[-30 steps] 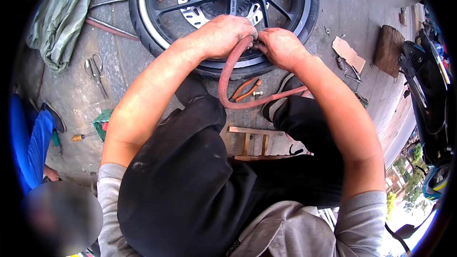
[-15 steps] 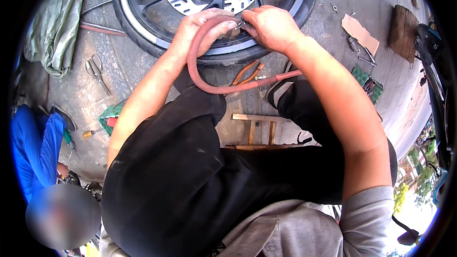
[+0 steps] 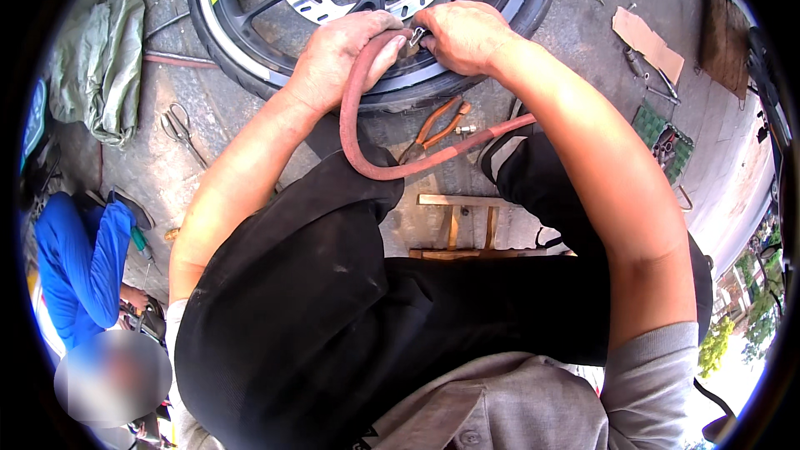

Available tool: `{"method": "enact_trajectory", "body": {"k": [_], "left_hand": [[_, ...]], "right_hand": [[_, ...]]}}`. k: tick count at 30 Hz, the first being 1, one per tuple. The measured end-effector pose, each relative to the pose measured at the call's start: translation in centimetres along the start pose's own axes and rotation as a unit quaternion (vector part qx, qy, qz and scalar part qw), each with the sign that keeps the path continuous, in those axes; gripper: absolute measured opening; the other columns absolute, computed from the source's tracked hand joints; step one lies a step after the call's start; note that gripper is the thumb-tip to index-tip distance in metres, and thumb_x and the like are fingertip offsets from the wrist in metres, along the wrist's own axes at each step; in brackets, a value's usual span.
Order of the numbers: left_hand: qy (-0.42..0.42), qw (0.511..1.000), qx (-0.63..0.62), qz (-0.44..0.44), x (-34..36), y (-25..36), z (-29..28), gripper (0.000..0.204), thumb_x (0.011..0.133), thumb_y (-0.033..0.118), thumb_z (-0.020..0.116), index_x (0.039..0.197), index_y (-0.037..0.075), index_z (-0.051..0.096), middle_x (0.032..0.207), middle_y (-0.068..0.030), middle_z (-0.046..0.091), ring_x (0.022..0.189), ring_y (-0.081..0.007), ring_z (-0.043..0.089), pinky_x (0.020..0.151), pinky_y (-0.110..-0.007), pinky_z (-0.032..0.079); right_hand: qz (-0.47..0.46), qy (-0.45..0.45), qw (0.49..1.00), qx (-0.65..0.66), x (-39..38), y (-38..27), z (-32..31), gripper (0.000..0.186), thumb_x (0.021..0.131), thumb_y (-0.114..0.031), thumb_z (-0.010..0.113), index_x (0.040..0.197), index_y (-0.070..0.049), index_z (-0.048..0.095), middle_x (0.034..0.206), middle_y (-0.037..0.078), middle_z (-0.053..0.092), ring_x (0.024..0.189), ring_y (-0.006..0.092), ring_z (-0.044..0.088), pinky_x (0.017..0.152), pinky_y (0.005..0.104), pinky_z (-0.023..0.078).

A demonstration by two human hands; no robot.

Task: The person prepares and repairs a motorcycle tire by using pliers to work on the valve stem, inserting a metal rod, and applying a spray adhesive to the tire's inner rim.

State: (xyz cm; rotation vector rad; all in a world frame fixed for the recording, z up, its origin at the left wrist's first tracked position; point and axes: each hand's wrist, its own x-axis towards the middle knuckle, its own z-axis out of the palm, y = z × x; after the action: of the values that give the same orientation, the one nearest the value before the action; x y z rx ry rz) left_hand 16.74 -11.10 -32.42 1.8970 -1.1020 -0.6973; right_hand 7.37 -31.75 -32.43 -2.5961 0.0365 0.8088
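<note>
My left hand (image 3: 340,58) is wrapped round the end of a reddish rubber hose (image 3: 357,112), which curves down and back to the right under my right forearm. Close to that end, my right hand (image 3: 467,36) pinches a small silver metal piece (image 3: 417,35) that looks like a loop of bent wire or a clamp; its exact kind is too small to tell. Both hands are over the near rim of a motorcycle wheel (image 3: 408,90) lying flat with its brake disc up. Pliers with orange handles (image 3: 442,125) lie below the wheel, beside a small metal fitting (image 3: 466,129).
A low wooden stool (image 3: 458,200) stands between my legs. Scissors (image 3: 179,129) and a grey-green tarp (image 3: 104,67) lie left. Cardboard (image 3: 646,42), a wooden block (image 3: 723,46) and a green tray of tools (image 3: 662,143) are right. A person in blue trousers (image 3: 79,254) crouches at left.
The view has shifted a little. The hose's bend hangs slightly lower, and more of the pliers shows. Both hands stay together at the hose end.
</note>
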Motion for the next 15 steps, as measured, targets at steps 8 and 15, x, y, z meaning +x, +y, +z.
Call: {"method": "enact_trajectory", "body": {"k": [8, 15], "left_hand": [[-0.166, 0.959, 0.195, 0.124, 4.6, 0.4, -2.6, 0.024, 0.097, 0.019, 0.076, 0.118, 0.006, 0.074, 0.102, -0.0142, 0.075, 0.097, -0.0359, 0.074, 0.083, -0.044, 0.06], [-0.026, 0.995, -0.067, -0.074, -0.9, -0.6, 1.3, 0.025, 0.103, 0.015, 0.074, 0.126, 0.007, 0.075, 0.114, -0.0076, 0.075, 0.108, -0.02, 0.073, 0.096, -0.034, 0.057]], "right_hand": [[0.048, -0.02, 0.999, 0.015, 0.5, -0.7, -0.9, 0.034, 0.092, -0.017, 0.068, 0.124, -0.015, 0.078, 0.115, 0.016, 0.08, 0.113, 0.0341, 0.076, 0.099, 0.0478, 0.06], [-0.007, 0.074, 0.993, 0.094, -1.5, 0.2, -0.3, 0.041, 0.095, -0.025, 0.075, 0.13, -0.007, 0.067, 0.121, 0.019, 0.075, 0.119, 0.0386, 0.071, 0.103, 0.0486, 0.056]]}}
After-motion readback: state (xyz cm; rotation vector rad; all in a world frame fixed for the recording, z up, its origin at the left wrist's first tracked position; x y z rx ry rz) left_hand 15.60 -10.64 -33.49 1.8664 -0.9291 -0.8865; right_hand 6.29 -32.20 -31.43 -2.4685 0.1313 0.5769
